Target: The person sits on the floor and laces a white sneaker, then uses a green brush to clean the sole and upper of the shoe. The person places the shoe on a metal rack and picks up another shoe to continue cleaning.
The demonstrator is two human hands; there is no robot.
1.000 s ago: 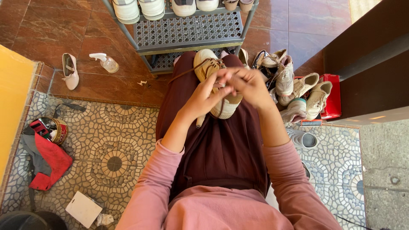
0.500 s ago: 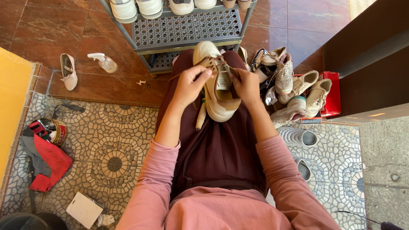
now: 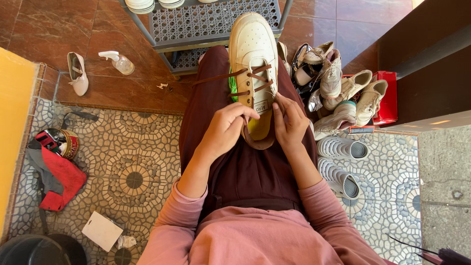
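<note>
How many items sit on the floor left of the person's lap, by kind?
Loose white shoe: 1
Spray bottle: 1
Round tin: 1
Red cloth: 1
White card: 1
Dark bucket: 1
Total: 6
Apart from these, both hands, left hand and right hand, grip the cream sneaker on the lap.

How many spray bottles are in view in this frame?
1. The clear spray bottle lies on the brown floor tiles, left of the metal rack, beside a single white shoe. Others may be hidden.
</note>
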